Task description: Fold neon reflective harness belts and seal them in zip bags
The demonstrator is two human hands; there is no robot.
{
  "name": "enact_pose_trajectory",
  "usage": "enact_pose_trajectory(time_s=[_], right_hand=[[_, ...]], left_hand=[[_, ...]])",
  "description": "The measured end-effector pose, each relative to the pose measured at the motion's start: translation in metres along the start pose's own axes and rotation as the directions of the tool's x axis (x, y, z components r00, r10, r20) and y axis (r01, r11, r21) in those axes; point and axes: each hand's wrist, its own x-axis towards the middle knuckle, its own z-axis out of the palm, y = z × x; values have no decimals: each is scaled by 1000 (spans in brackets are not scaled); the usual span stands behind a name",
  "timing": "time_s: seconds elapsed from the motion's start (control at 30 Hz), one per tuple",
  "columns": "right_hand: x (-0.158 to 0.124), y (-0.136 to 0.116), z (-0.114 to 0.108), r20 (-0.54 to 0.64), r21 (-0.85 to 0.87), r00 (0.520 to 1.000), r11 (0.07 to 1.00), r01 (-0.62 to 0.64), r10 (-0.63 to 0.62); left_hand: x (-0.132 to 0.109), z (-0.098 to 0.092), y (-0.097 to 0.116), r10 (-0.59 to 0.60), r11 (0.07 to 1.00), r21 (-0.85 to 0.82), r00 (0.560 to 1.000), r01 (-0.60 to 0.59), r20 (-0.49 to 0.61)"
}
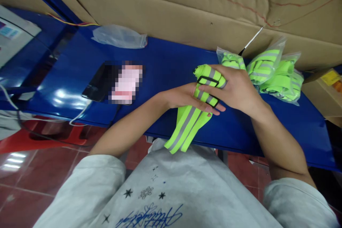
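Between my two hands is a neon yellow-green reflective strap (pixel 184 124) with grey stripes and black plastic buckles. Its upper part is rolled into a bundle, while two flat tails hang down over the table's front edge toward my shirt. My left hand (pixel 187 98) grips the lower part of the strap, thumb across it and fingers behind. My right hand (pixel 235 85) is closed round the rolled bundle from the right, its thumb by a black buckle (pixel 208 81). Part of the roll is hidden by my right hand.
Several clear bags of similar green straps (pixel 280 78) lie at the back right, near a thin metal-tipped tool (pixel 252 39). A clear plastic bag (pixel 120 36) and two phones, one dark (pixel 97 83), are on the blue table (pixel 165 67). A cardboard box (pixel 320 92) stands right.
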Motion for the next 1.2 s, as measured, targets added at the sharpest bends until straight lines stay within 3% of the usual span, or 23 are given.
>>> enact_pose_trajectory(time_s=[0.07,0.17,0.3,0.4,0.5,0.6,0.67,0.73,0.87,1.0,1.1,1.2], right_hand=[[0,0,-6,-45,13,998,999,-33,34],[-2,-1,-18,-18,145,990,980,-134,138],[0,4,-22,127,407,956,865,-293,265],[7,16,-14,204,432,932,827,-361,301],[13,27,-5,69,356,964,896,-265,257],[12,26,-5,-53,200,990,972,-120,133],[7,21,-8,-33,54,999,998,-30,32],[2,17,-9,82,-64,996,997,50,-44],[-1,17,-1,283,-125,958,989,77,-39],[2,18,8,163,-165,986,985,56,-29],[2,15,6,101,-198,995,979,42,-22],[0,11,-3,122,-184,992,982,48,-26]], left_hand=[[1,0,0,-54,999,9,998,54,40],[1,-2,2,-36,987,157,998,29,42],[-2,0,11,50,940,336,998,-62,45],[-4,1,14,113,899,422,993,-115,30],[-3,-1,11,174,868,470,985,-161,16],[-2,-2,8,184,860,479,983,-175,27],[-2,-3,8,168,870,466,985,-162,27],[-2,-3,9,163,870,465,986,-163,40],[-2,-3,9,217,817,538,975,-205,42],[-3,-8,9,193,810,566,981,-153,-10],[-7,-14,9,73,842,538,997,-44,-33],[-13,-19,9,-65,913,403,997,71,-29]])
